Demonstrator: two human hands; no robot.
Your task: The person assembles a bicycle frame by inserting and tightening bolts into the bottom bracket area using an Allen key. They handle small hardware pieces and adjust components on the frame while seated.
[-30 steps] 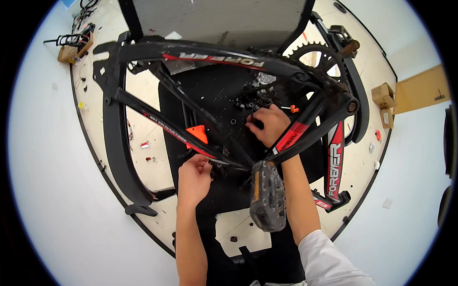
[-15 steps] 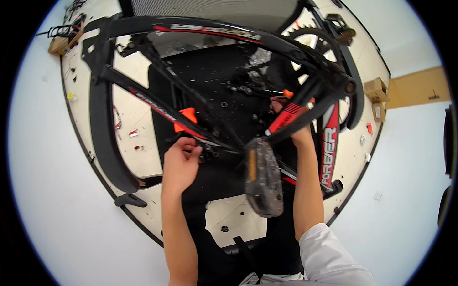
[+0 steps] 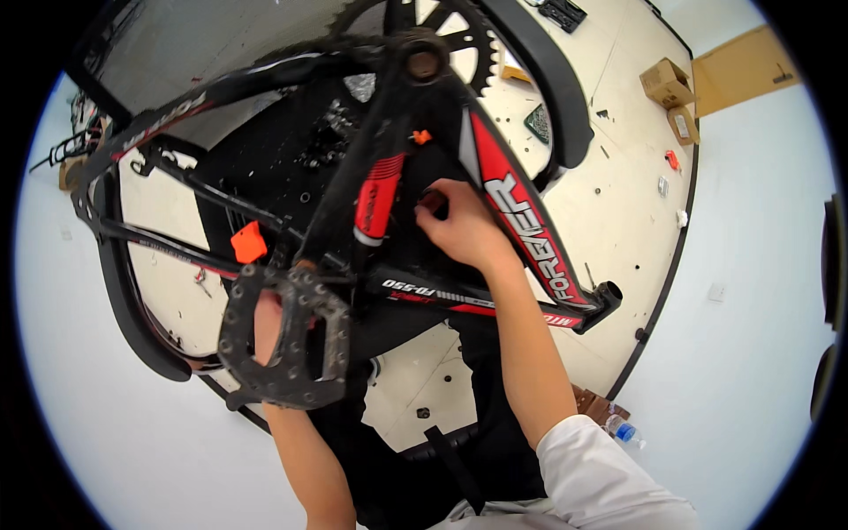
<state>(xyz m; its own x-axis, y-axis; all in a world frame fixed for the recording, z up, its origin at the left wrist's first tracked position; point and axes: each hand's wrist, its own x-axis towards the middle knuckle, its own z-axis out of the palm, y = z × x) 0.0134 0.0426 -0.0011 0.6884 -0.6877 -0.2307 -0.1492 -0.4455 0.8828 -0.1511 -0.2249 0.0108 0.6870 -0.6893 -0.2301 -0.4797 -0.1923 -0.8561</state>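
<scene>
A black bicycle frame with red and white panels (image 3: pixel 503 181) lies across a black seat. Its pedal (image 3: pixel 331 353) hangs in front of my left hand (image 3: pixel 268 327), which shows only partly through the gaps, with the fingers hidden. Inside the frame, between the red-marked seat tube (image 3: pixel 378 199) and the wide red-panelled tube, my right hand (image 3: pixel 464 230) has its fingers curled closed. Something small and dark shows at its fingertips, too unclear to name. An orange plastic piece (image 3: pixel 248 242) lies just beyond the pedal. The toothed chainring (image 3: pixel 484 62) stands at the far side.
Loose small metal parts (image 3: pixel 331 132) lie on the black seat, with a smaller orange piece (image 3: pixel 421 137) nearby. Curved black armrests (image 3: pixel 565 124) flank the frame. On the floor at right are cardboard boxes (image 3: pixel 667 84); a clear bottle with a blue cap (image 3: pixel 625 431) lies near my right elbow.
The bicycle frame has turned and shifted left in view, bringing the pedal over my left hand. My right hand has moved out from behind the seat tube and is now plainly visible.
</scene>
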